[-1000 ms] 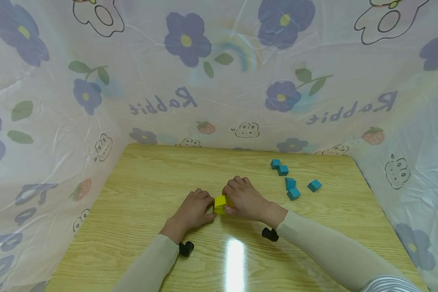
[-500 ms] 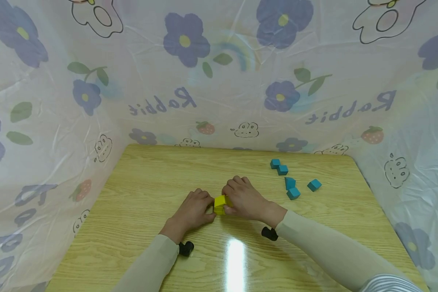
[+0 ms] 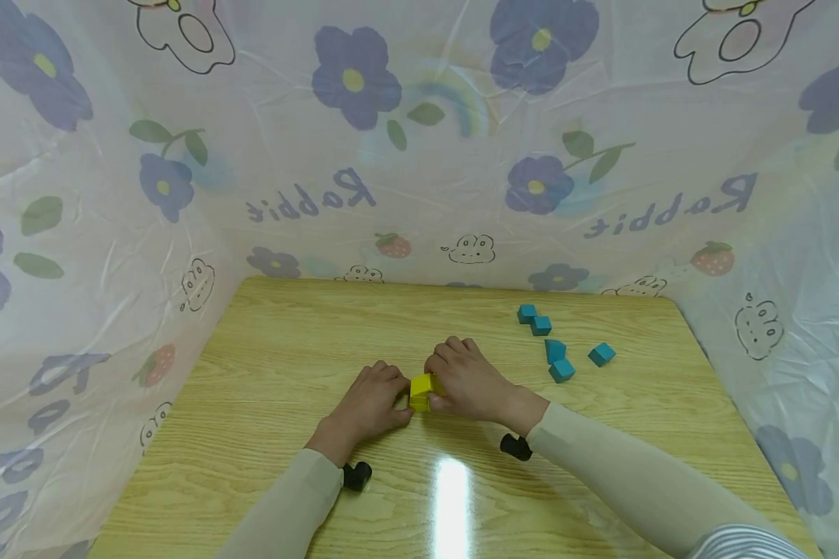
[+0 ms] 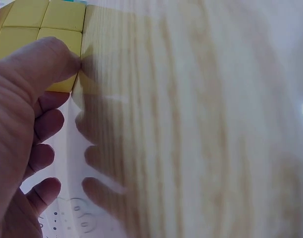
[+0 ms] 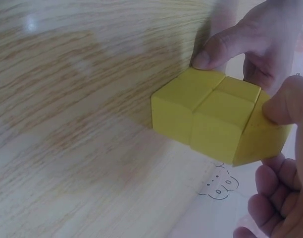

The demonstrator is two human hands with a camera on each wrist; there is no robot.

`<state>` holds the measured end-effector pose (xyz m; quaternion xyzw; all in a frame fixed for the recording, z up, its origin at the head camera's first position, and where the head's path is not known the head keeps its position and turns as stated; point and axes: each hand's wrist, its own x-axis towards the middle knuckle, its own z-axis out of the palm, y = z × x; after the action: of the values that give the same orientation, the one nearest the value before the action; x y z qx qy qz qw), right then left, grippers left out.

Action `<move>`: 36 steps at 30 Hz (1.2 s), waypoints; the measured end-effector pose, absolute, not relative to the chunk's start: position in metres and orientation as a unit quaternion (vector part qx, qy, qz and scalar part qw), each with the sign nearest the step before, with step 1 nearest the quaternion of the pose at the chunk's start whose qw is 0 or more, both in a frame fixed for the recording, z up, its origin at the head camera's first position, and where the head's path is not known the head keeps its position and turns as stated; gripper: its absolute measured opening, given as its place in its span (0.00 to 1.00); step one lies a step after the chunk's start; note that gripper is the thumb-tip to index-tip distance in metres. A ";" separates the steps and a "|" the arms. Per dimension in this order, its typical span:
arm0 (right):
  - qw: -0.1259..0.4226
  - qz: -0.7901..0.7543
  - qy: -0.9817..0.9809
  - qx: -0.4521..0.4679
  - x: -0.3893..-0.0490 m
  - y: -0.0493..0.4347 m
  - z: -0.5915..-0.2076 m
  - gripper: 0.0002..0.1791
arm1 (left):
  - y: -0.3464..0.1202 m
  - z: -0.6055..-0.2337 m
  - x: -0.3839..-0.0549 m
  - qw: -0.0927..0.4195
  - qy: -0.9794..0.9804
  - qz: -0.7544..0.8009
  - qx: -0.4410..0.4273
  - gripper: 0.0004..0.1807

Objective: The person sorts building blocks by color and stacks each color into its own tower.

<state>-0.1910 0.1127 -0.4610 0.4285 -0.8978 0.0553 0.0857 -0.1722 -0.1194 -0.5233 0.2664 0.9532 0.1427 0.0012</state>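
Note:
Yellow toy blocks (image 3: pixel 421 387) are stacked against each other on the table, between the two hands. The left hand (image 3: pixel 369 404) pinches the lower blocks; its thumb (image 4: pixel 42 62) lies across their near face in the left wrist view, and the other fingers are on the far side. From the right, the right hand (image 3: pixel 471 382) pinches a yellow block with a slanted face (image 5: pixel 263 134) on top of the yellow cubes (image 5: pixel 216 124). The right palm side and part of the stack are hidden behind the right hand in the head view.
Several blue blocks (image 3: pixel 562 370) lie at the back right of the wooden table (image 3: pixel 287 326), one of them wedge-like (image 3: pixel 555 352). A patterned curtain (image 3: pixel 419 171) encloses the table's back and sides. Black wrist fittings (image 3: pixel 356 476) hang beneath both sleeves.

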 end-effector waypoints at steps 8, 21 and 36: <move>0.095 0.056 -0.896 0.430 -0.191 0.113 -0.459 0.17 | -0.119 -0.525 -0.173 0.003 0.954 0.143 0.264 0.19; 0.096 0.060 -0.896 0.429 -0.191 0.113 -0.460 0.16 | -0.119 -0.526 -0.173 0.003 0.955 0.144 0.261 0.20; 0.074 0.080 -0.906 0.410 -0.189 0.116 -0.464 0.23 | -0.119 -0.525 -0.172 0.001 0.955 0.139 0.261 0.22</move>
<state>-0.1892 0.1162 -0.4638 0.4098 -0.9056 0.0802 0.0735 -0.1718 -0.1188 -0.5248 0.2613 0.9552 0.1393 0.0013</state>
